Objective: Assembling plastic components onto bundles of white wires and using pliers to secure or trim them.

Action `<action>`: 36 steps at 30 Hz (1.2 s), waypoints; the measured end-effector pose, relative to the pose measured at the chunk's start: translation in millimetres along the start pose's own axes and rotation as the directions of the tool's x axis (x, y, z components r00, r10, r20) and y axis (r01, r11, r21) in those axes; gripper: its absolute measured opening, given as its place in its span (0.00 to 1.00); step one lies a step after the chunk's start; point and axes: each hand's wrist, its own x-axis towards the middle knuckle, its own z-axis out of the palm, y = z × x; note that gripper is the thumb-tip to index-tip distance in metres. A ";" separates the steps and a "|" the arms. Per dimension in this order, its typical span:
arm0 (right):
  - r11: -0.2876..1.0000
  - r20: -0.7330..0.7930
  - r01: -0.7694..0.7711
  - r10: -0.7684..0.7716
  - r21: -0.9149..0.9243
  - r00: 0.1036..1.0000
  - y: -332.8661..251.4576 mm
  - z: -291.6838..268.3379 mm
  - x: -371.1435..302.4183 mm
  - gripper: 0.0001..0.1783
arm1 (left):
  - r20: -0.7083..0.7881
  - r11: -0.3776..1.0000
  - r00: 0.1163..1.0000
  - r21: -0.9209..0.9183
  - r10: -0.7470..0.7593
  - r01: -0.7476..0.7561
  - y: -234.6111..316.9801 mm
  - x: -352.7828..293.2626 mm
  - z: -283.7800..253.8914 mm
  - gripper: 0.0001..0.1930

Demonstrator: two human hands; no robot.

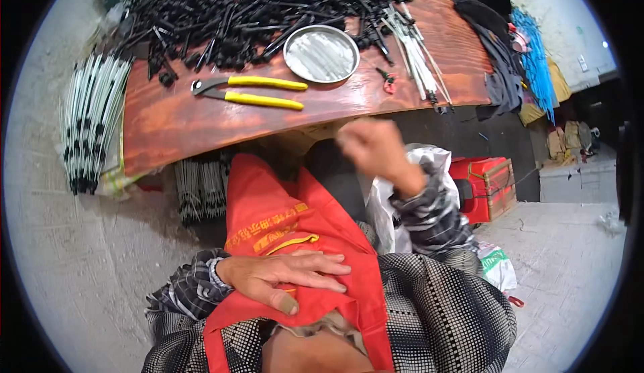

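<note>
My left hand [288, 278] lies flat on the red apron [349, 229] over my lap, fingers stretched out and holding nothing. In front of the table edge, my right hand [376, 148] is raised and somewhat blurred. Its fingers look curled in, and whatever they may hold is hidden. On the reddish wooden table [201, 135], pliers with yellow handles [268, 82] lie with their jaws to the left. A shallow round metal dish [320, 54] rests behind them. To its right lie a small red-and-black piece [388, 81] and several thin white rods [416, 54].
A large heap of thin black parts [255, 11] covers the table's back. Bundled pale rods [94, 118] stand at the left, more rods [201, 185] below the table. A white bag [386, 212] and red box [484, 184] are right of my legs. Blue strands [537, 58] hang far right.
</note>
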 end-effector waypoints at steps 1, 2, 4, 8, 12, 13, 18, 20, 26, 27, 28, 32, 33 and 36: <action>0.994 -0.116 -0.019 0.006 -0.110 0.993 19.2 -24.4 8.0 0.09 | -0.022 1.000 1.000 -0.006 0.005 -0.005 1.1 0.7 -3.0 0.36; 0.986 -0.198 -0.161 0.148 -0.052 0.969 31.5 -45.3 20.0 0.11 | -0.057 1.000 0.998 -0.012 0.005 -0.006 2.2 -1.6 -4.4 0.36; 0.927 -0.317 -0.357 0.307 -0.112 0.897 72.6 -90.7 43.9 0.17 | -0.135 0.996 0.990 -0.090 -0.036 0.024 6.2 -4.6 -9.9 0.37; 0.796 -0.364 -0.510 0.392 -0.325 0.845 162.0 -122.2 88.9 0.27 | -0.555 0.942 0.819 -0.330 -0.146 -0.056 -4.1 -15.3 -1.3 0.34; 0.658 -0.471 -0.633 0.442 -0.409 0.764 163.1 -107.2 114.4 0.33 | -0.841 0.919 0.505 -0.337 -0.195 -0.206 -20.3 -25.5 8.9 0.27; 0.674 -0.510 -0.650 0.445 -0.351 0.736 176.3 -105.5 116.6 0.28 | -0.876 0.931 0.435 -0.315 -0.209 -0.187 -26.9 -30.1 8.8 0.27; 0.727 -0.349 -0.681 0.617 -0.089 0.705 184.5 -123.9 106.8 0.19 | -0.909 0.875 0.317 -0.370 -0.271 -0.313 -43.9 -39.9 12.2 0.21; 0.760 -0.343 -0.640 0.575 -0.112 0.743 184.1 -137.3 96.1 0.19 | -0.902 0.846 0.306 -0.403 -0.303 -0.348 -48.5 -39.7 7.6 0.19; 0.890 -0.286 -0.456 0.443 0.024 0.850 175.2 -127.8 91.2 0.18 | -0.854 0.817 0.347 -0.493 -0.388 -0.299 -52.9 -19.5 -11.1 0.17; 0.885 -0.284 -0.465 0.452 0.025 0.846 181.5 -125.1 91.6 0.18 | -0.848 0.813 0.351 -0.502 -0.396 -0.296 -53.1 -15.5 -13.1 0.17; 0.886 -0.312 -0.454 0.408 -0.091 0.858 187.8 -122.5 92.2 0.18 | -0.843 0.806 0.354 -0.513 -0.406 -0.297 -53.5 -11.9 -14.7 0.17; 0.844 -0.311 -0.522 0.467 -0.123 0.828 181.8 -125.7 101.0 0.17 | -0.853 0.815 0.348 -0.495 -0.389 -0.301 -58.7 -10.5 -13.0 0.17; 0.829 -0.293 -0.559 0.529 -0.024 0.796 181.0 -126.9 101.6 0.17 | -0.857 0.820 0.338 -0.489 -0.389 -0.296 -58.4 -11.3 -12.3 0.17; 0.851 -0.321 -0.525 0.505 0.026 0.802 214.5 -128.0 103.0 0.17 | -0.858 0.827 0.317 -0.490 -0.403 -0.275 -64.2 -17.2 -14.2 0.17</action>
